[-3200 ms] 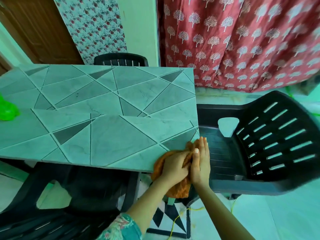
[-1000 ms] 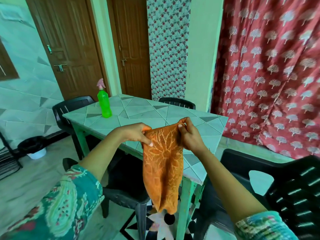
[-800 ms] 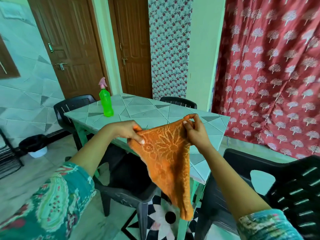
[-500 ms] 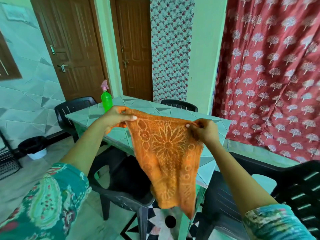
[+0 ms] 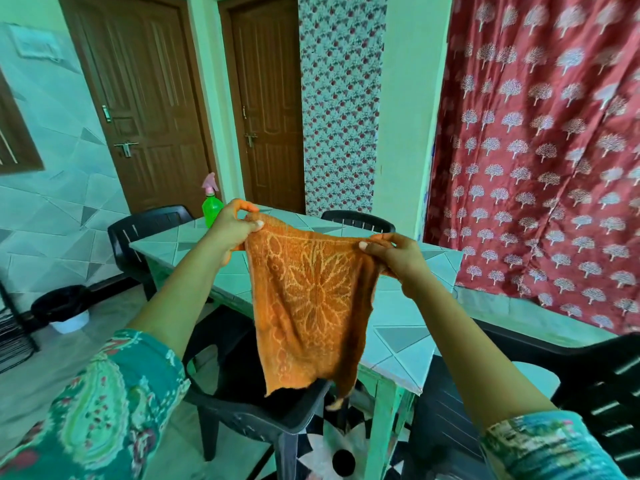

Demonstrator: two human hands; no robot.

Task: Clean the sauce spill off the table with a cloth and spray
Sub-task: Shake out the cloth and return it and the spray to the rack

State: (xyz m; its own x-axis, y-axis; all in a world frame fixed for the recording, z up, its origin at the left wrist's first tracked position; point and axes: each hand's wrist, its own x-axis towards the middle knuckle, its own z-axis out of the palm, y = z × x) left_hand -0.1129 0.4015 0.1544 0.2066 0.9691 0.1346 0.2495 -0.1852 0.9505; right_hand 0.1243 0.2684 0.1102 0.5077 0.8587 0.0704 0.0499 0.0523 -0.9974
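Observation:
An orange patterned cloth (image 5: pixel 311 303) hangs spread out in the air in front of me, above the near side of the tiled table (image 5: pixel 408 327). My left hand (image 5: pixel 235 226) pinches its top left corner and my right hand (image 5: pixel 394 251) pinches its top right corner. A green spray bottle (image 5: pixel 212 207) with a pink trigger head stands upright at the table's far left corner, partly hidden behind my left hand. The cloth covers much of the tabletop; I see no sauce on the parts that show.
Black plastic chairs stand around the table: one at the near side (image 5: pixel 249 410), one at the right (image 5: pixel 595 386), one at the far left (image 5: pixel 149 223), one at the far end (image 5: pixel 353 220). A black bin (image 5: pixel 64 306) sits on the floor at left. A red curtain (image 5: pixel 540 150) hangs at right.
I stepped back from the table edge and lifted the cloth off it. My hands then moved apart and upward, opening the cloth from a narrow hanging fold into a wide sheet.

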